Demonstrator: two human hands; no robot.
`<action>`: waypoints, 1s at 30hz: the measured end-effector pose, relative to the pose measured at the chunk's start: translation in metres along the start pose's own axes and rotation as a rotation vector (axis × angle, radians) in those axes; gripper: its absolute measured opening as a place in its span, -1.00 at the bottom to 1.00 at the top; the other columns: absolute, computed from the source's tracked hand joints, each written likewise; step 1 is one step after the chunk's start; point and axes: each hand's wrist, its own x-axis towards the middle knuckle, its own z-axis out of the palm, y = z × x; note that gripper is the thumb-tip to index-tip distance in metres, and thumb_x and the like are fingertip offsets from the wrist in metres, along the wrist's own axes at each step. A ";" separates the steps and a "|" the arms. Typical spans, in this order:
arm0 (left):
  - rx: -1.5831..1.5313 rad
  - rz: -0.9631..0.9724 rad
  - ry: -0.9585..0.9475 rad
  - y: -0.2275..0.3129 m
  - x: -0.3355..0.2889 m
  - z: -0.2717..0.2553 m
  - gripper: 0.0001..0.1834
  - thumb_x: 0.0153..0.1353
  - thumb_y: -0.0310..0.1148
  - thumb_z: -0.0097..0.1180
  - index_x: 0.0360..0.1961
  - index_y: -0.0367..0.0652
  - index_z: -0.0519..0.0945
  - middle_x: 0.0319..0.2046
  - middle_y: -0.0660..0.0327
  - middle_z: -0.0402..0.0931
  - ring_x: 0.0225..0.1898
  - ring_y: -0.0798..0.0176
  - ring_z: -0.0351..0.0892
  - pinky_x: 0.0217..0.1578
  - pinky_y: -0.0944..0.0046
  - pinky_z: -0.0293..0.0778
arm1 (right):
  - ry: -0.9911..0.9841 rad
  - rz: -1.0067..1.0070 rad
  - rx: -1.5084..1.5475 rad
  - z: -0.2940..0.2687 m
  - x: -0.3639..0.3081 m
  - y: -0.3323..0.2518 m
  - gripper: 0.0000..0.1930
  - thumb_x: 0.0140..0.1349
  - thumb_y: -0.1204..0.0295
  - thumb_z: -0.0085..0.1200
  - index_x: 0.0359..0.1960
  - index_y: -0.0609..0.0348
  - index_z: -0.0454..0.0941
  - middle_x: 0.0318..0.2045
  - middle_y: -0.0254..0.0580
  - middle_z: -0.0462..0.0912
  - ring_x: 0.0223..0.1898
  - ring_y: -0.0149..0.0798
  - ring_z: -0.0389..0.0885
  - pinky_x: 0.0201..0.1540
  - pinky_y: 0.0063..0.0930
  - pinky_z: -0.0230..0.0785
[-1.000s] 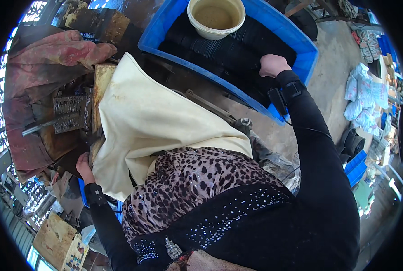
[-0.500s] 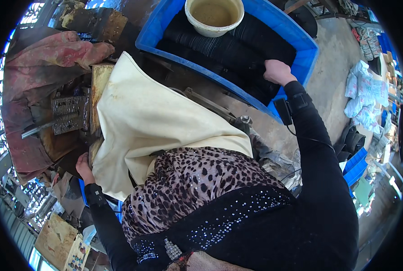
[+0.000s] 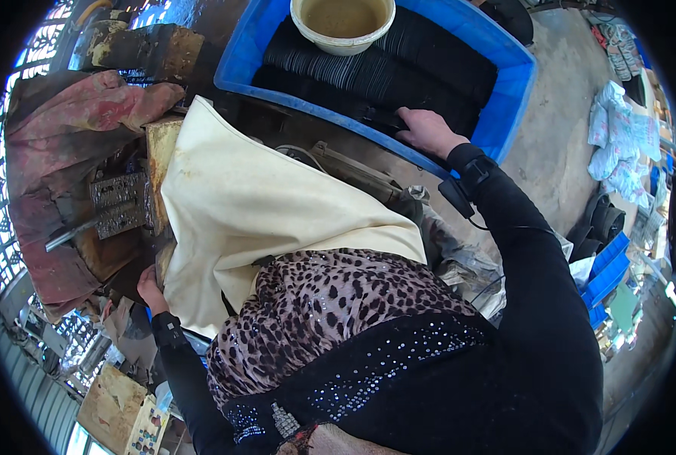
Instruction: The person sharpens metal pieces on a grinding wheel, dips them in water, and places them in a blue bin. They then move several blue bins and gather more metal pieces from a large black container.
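My right hand point(image 3: 429, 131) reaches over the near wall of a big blue plastic bin point(image 3: 522, 98). Its fingers are closed on a thin black flat piece point(image 3: 383, 119), whose exact kind I cannot make out. Rows of similar black flat pieces point(image 3: 338, 67) stand packed on edge in the bin. My left hand point(image 3: 150, 290) rests low beside a metal machine with a ridged plate point(image 3: 119, 203), close to the cream sheet point(image 3: 277, 201) spread over my lap. The left fingers are mostly hidden against the machine's dark side.
A round cream basin point(image 3: 343, 30) of murky liquid sits on the black pieces. A stained red cloth point(image 3: 72, 129) drapes the machine, and a metal rod point(image 3: 71, 238) juts from its plate. White plastic sacks point(image 3: 620, 144) lie on the floor at the right.
My right hand has moved left and nearer along the bin, toward its near wall. The view has shifted slightly; my left hand stays beside the machine.
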 end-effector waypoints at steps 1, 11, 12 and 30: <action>0.001 0.019 -0.006 0.000 0.000 0.000 -0.73 0.17 -0.50 -0.06 -0.21 -0.37 0.63 -0.31 0.18 0.63 -0.26 0.32 0.56 -0.13 0.37 0.42 | -0.006 -0.013 -0.012 0.001 -0.001 0.000 -0.53 0.11 0.22 0.11 0.02 0.22 0.43 -0.21 0.10 0.61 -0.11 0.08 0.58 -0.06 -0.13 0.44; 0.042 0.029 0.006 0.012 -0.006 0.004 -0.73 0.17 -0.49 -0.05 -0.20 -0.37 0.63 -0.32 0.18 0.63 -0.28 0.33 0.56 -0.13 0.37 0.42 | -0.081 0.023 0.014 0.002 -0.001 -0.002 -0.50 0.19 0.15 0.06 0.09 0.18 0.39 -0.13 0.09 0.59 -0.05 0.05 0.55 -0.02 -0.14 0.42; 0.033 0.022 0.003 0.013 -0.007 0.005 -0.73 0.17 -0.49 -0.05 -0.20 -0.37 0.63 -0.32 0.18 0.63 -0.28 0.33 0.56 -0.13 0.37 0.42 | -0.104 0.037 0.013 0.000 -0.001 -0.003 -0.49 0.17 0.17 0.07 0.10 0.17 0.38 -0.13 0.08 0.59 -0.05 0.07 0.55 -0.01 -0.14 0.41; 0.111 -0.010 0.016 0.018 -0.009 0.006 -0.74 0.19 -0.47 -0.04 -0.21 -0.37 0.64 -0.33 0.17 0.63 -0.29 0.32 0.56 -0.14 0.36 0.43 | -0.150 0.167 0.022 -0.010 0.002 -0.012 -0.56 0.05 0.15 0.18 -0.07 0.09 0.52 -0.18 -0.03 0.61 -0.08 -0.03 0.58 -0.08 -0.19 0.45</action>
